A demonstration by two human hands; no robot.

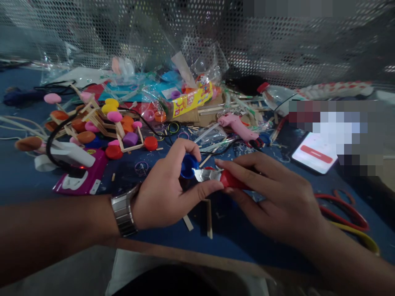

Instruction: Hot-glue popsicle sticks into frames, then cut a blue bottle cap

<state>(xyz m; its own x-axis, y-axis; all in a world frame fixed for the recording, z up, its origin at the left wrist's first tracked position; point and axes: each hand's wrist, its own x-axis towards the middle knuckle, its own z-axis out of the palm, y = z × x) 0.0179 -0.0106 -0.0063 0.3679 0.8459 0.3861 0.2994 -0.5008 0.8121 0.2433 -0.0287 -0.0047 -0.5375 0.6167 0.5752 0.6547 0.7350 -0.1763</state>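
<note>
My left hand [165,187], with a metal watch on the wrist, curls its fingers round a blue bottle cap [189,166] near the middle of the view. Its thumb reaches across to a short silvery blade [207,175]. The blade sticks out of a red-handled cutter [233,180], which my right hand [271,189] grips between thumb and fingers. The blade's tip is at the cap's right rim; whether it touches cannot be made out. Below the hands, thin wooden sticks [209,218] lie on the blue table.
At left stand a stick structure with coloured caps [115,117] and a purple power strip [84,174]. Beyond the hands lie a pink glue gun [239,126], a yellow packet [193,100] and a plastic bottle [279,98]. A lit phone [317,154] and rubber bands [348,213] are at right.
</note>
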